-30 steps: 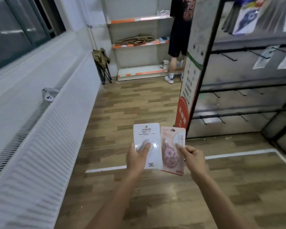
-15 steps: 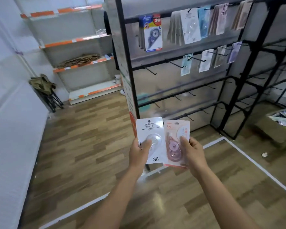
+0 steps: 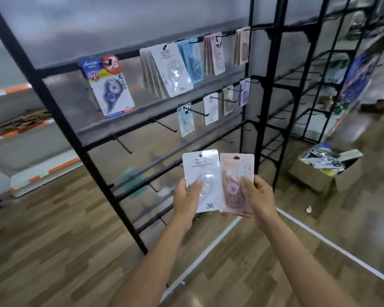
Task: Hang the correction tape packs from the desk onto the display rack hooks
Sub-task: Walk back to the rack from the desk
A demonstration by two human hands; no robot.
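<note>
Head: white pack above left grip.

- Soft, even indoor light; no hard shadows.
- Pale glare on the rack's back panel.
- Edges bend and blur, most at right.

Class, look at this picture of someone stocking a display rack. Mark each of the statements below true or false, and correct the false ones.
1. The left hand holds a white correction tape pack printed "36". True.
2. The right hand is empty. False: it grips a pink correction tape pack.
3. Both held packs already hang on hooks of the black metal display rack. False: they are held in front of it, below the hanging stock.
4. A blue carded pack hangs at the upper left of the rack. True.
5. An open cardboard box stands on the floor at right. True.
</note>
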